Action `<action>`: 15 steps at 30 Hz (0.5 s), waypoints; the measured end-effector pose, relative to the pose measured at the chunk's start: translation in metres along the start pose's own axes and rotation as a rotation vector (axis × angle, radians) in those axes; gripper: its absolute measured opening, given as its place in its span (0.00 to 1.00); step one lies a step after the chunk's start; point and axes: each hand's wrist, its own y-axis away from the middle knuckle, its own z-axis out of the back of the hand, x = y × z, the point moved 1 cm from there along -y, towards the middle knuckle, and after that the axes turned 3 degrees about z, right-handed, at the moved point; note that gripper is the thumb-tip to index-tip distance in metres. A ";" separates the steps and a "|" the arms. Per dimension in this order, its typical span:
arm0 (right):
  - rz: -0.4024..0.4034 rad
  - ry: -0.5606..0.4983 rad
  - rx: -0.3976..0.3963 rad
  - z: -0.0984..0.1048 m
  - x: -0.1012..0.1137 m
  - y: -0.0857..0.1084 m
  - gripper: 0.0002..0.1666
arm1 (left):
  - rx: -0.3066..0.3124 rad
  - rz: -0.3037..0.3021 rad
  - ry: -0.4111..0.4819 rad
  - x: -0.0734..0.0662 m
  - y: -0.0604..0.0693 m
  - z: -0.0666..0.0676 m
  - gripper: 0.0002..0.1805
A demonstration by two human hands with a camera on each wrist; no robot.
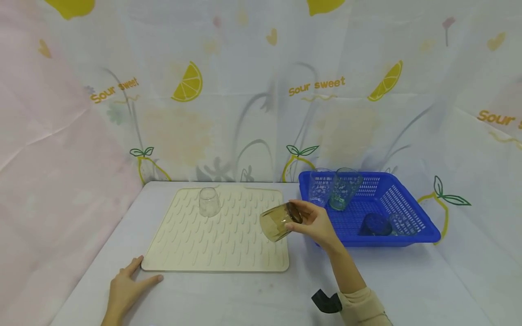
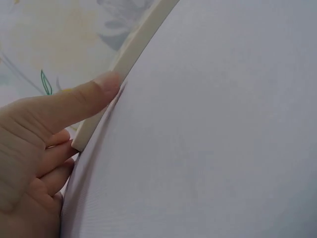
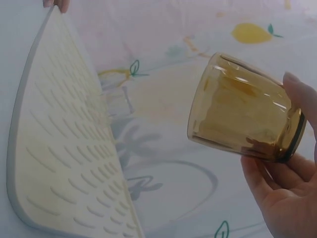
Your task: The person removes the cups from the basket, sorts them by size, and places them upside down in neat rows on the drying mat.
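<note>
- from where i stand, the person's right hand [image 1: 316, 222] holds an amber glass [image 1: 274, 222], thumb on one side and fingers on the other, close to its thick, dark base.
- the amber glass is tipped well over onto its side in the air, its mouth facing left, above the right part of a cream mat [image 1: 244, 256].
- the left hand [image 1: 125, 287] is spread wide at the mat's near left corner, thumb along the front edge and fingers by the left side; the thumb touches the edge.
- the mat lies on a white table [image 1: 228, 299] and has rows of short raised ridges.
- a small clear glass [image 1: 209, 202] stands on the mat, toward the back and left of the middle.
- right of the mat is a blue basket [image 1: 428, 234] with slotted walls.
- at its back left lean a tall clear glass [image 1: 320, 186] and a greenish glass [image 1: 346, 186], side by side.
- nearer its front right sit a dark glass [image 1: 373, 225] and a low clear glass [image 1: 401, 224], close together.
- a black piece [image 1: 327, 302] shows beside the beige sleeve [image 1: 363, 309] of the right arm.
- behind everything hangs a pale cloth [image 1: 244, 108] printed with lemons and "sour sweet".
</note>
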 end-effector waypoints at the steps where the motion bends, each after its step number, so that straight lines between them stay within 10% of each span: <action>1: 0.003 0.000 0.003 0.000 0.000 0.000 0.37 | 0.010 0.011 -0.002 0.000 0.000 -0.001 0.53; 15: -0.005 0.051 0.021 0.000 -0.007 -0.010 0.36 | -0.061 -0.038 -0.051 -0.004 -0.003 -0.009 0.47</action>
